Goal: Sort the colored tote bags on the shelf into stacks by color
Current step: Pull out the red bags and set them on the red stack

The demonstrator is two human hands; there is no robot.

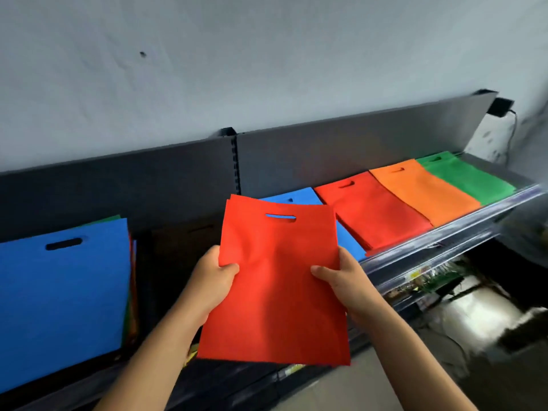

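Note:
I hold a flat red tote bag (275,280) in front of me above the shelf. My left hand (212,281) grips its left edge with the thumb on top, and my right hand (344,280) grips its right edge the same way. Behind it on the shelf lie sorted stacks: blue (302,197), red (370,209), orange (421,191) and green (465,176). At the left lies a mixed pile topped by a blue bag (62,298), with green and orange edges showing under it. A black bag (181,241) lies between the pile and the held bag.
The dark shelf has a grey back panel (341,149) and a clear plastic front rail (444,235). A lower shelf with packaged goods (424,277) shows at the right. A white wall rises behind.

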